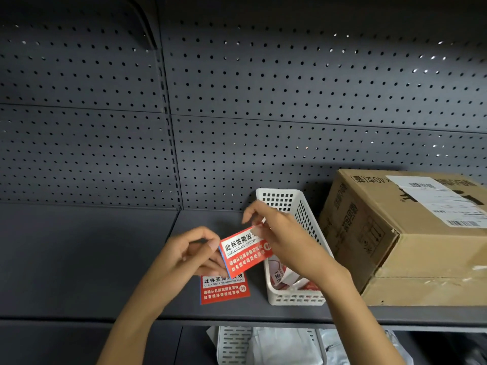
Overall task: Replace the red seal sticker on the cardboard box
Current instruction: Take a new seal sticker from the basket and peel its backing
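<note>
A red seal sticker (243,252) with white print is held above the grey shelf, between both hands. My left hand (192,252) pinches its left edge. My right hand (279,233) pinches its upper right corner, where a pale bit of backing lifts. A second red seal sticker (225,289) lies flat on the shelf just below. The cardboard box (403,238) stands at the right on the shelf, with a white shipping label on top.
A white slotted plastic basket (295,299) with red and white scraps inside stands between my hands and the box. A grey pegboard wall (237,101) backs the shelf. Under the shelf edge (184,321), white trays and bags show.
</note>
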`<action>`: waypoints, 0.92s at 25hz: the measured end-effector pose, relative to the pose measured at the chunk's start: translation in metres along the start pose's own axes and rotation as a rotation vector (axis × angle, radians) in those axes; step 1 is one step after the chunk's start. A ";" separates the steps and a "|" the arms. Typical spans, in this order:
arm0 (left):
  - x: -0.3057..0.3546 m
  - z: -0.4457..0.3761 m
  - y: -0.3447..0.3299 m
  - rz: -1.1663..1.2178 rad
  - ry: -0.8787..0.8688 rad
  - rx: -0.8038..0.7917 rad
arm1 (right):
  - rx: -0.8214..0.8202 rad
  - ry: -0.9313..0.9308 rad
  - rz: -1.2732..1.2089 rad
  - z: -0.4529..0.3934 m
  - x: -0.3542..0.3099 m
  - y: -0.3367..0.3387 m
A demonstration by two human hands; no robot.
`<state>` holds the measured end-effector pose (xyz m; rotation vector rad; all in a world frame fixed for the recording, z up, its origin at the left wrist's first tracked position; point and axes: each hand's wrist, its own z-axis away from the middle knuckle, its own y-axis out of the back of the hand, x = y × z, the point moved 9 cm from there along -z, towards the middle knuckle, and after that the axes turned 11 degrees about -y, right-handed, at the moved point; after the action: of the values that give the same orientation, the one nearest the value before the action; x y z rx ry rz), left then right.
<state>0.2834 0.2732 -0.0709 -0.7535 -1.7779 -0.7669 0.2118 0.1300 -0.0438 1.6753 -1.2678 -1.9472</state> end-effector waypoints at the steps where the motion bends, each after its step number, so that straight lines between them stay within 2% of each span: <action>1: 0.005 -0.002 -0.005 -0.007 -0.031 -0.018 | 0.049 -0.006 -0.034 0.005 0.000 0.005; 4: 0.019 -0.008 -0.013 -0.043 -0.150 0.015 | 0.335 0.097 0.025 0.030 -0.017 0.019; 5: 0.023 -0.010 -0.016 -0.064 -0.189 0.036 | 0.370 0.132 0.061 0.037 -0.026 0.017; 8: 0.034 -0.013 -0.029 -0.188 -0.271 0.079 | 0.344 0.158 0.119 0.045 -0.040 0.006; 12: 0.050 -0.015 -0.038 -0.356 -0.378 0.121 | 0.391 0.146 0.166 0.050 -0.039 0.013; 15: 0.053 -0.020 -0.045 -0.416 -0.390 0.128 | 0.421 0.130 0.234 0.050 -0.035 0.019; 23: 0.060 -0.027 -0.065 -0.521 -0.459 0.092 | 0.315 0.107 0.102 0.051 -0.015 0.031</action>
<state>0.2295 0.2208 -0.0166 -0.4204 -2.4607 -0.8870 0.1605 0.1447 -0.0133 1.7873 -1.6508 -1.6427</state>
